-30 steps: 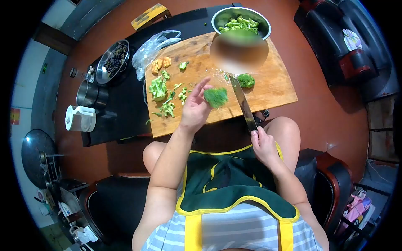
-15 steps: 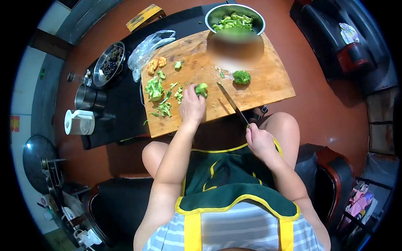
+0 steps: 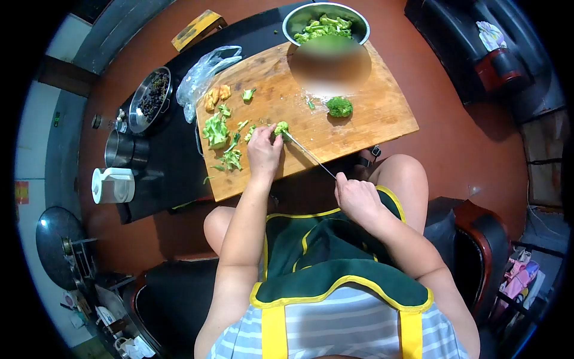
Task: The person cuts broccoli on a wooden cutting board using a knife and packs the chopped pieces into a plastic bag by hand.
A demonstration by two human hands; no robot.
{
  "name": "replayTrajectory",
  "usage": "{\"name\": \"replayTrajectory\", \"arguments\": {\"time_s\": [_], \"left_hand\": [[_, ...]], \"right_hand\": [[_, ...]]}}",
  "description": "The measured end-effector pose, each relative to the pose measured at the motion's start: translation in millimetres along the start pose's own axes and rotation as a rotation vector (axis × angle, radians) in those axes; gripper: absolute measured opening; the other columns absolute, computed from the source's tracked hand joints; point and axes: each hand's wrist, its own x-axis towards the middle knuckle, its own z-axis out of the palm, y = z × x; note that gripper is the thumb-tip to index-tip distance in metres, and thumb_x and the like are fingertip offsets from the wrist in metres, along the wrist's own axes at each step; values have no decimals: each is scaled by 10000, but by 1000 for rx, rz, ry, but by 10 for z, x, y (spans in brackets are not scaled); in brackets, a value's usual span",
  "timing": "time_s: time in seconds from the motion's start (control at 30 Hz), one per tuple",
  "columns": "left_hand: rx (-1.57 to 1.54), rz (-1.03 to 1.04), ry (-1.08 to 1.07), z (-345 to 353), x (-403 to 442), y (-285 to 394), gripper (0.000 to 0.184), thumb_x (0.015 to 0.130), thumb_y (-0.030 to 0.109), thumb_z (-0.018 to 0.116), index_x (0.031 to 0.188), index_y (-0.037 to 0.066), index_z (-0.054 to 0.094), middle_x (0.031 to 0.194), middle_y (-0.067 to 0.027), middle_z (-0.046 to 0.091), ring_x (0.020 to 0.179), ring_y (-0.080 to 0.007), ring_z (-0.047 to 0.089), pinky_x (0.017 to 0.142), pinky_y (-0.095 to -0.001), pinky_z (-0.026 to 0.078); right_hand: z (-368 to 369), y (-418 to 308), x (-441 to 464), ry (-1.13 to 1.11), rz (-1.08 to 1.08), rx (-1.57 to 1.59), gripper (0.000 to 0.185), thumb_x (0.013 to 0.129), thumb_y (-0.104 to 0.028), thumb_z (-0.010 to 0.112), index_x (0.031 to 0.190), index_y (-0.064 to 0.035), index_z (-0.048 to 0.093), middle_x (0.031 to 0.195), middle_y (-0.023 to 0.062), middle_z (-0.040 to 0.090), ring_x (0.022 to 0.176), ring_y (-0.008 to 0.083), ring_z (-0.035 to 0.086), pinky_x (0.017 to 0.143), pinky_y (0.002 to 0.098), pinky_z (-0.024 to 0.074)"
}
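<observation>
Broccoli piece [image 3: 281, 128] on cutting bd [image 3: 376, 122] per head cam, L hand [image 3: 264, 147] pinching it w/ fingertips, R hand [image 3: 357, 197] gripping knife [image 3: 310, 154] w/ blade tip at piece, 2nd floret [image 3: 339, 107] to the right, stalk scraps [image 3: 216, 131] left, metal bowl [image 3: 290, 21] w/ cut greens [image 3: 323, 28] beyond.

There's your bare left hand [image 3: 265, 149] out front, back upward, bent into a pinch, bare left forearm [image 3: 244, 215] stretched behind it! Nearer you, your bare right hand [image 3: 359, 197] clasps tight, bare right forearm [image 3: 397, 236] slanting inward.
</observation>
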Motion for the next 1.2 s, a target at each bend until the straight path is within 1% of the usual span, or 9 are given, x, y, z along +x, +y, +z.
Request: {"name": "replayTrajectory", "arguments": {"time_s": [0.4, 0.63, 0.7, 0.73, 0.83, 0.87, 0.97, 1.1, 1.2], "left_hand": [[1, -26, -50, -18, 56, -77, 238, 754, 126, 670, 969, 26, 677, 917, -153, 651, 845, -287, 629, 776, -354, 496], [90, 42, 27, 3, 14, -137, 252, 760, 156, 687, 981, 34, 679, 845, -139, 658, 748, -235, 650, 686, -320, 510], [3, -61, 14, -22, 6, -75, 250, 761, 170, 680, 970, 32, 674, 852, -144, 652, 771, -267, 634, 708, -344, 501], [-30, -69, 29, -9, 6, -105, 248, 773, 143, 667, 1001, 45, 667, 857, -131, 651, 756, -245, 637, 708, -333, 510], [-311, -54, 108, -12, -44, -3, 275, 778, 89, 646, 1052, 59, 647, 934, -125, 636, 792, -219, 632, 700, -316, 521], [-310, 20, 114, 89, -35, -128, 307, 777, 48, 629, 1083, 67, 627, 1025, -123, 606, 881, -204, 617, 706, -295, 524], [-411, 119, 52, 276, -54, -260, 315, 774, 44, 629, 1088, 67, 619, 1063, -134, 590, 945, -213, 599, 713, -296, 523], [-124, 290, 177, 156, -102, -72, 265, 768, 48, 650, 1033, 44, 640, 991, -123, 593, 915, -223, 605, 719, -304, 531], [-249, 152, 160, 83, -163, 3, 233, 769, 57, 661, 1001, 38, 659, 997, -122, 597, 880, -216, 620, 718, -303, 536]], "right_hand": [[-125, -127, 277, -172, 53, -63, 122, 813, -60, 456, 902, 12, 500, 746, 217, 645, 716, 357, 657, 630, 446, 527], [-176, -65, 423, -218, 134, 25, 225, 844, -135, 443, 961, 9, 572, 831, 249, 641, 836, 380, 640, 725, 465, 515], [-147, 93, 524, -227, 41, 145, 276, 878, -170, 407, 960, 23, 586, 823, 257, 637, 756, 380, 647, 662, 452, 526], [-243, 129, 505, -347, 170, 370, 326, 897, -207, 382, 948, 49, 578, 782, 264, 626, 648, 370, 641, 576, 438, 527], [-166, 263, 422, -281, 244, 583, 342, 898, -215, 369, 942, 61, 566, 747, 264, 616, 569, 349, 626, 503, 423, 516], [-126, 301, 390, -201, 221, 559, 331, 911, -241, 385, 940, 38, 563, 747, 267, 619, 612, 381, 629, 558, 461, 518], [-119, 246, 197, 95, 144, 123, 311, 928, -265, 394, 909, 7, 542, 766, 263, 627, 655, 421, 621, 616, 504, 507], [-203, 85, 4, 31, 186, 29, 266, 943, -262, 381, 875, -25, 480, 703, 251, 621, 680, 434, 617, 647, 526, 498], [-128, 55, -84, 7, 140, 33, 258, 943, -256, 384, 882, -20, 466, 666, 246, 613, 660, 425, 620, 625, 522, 502]]}}
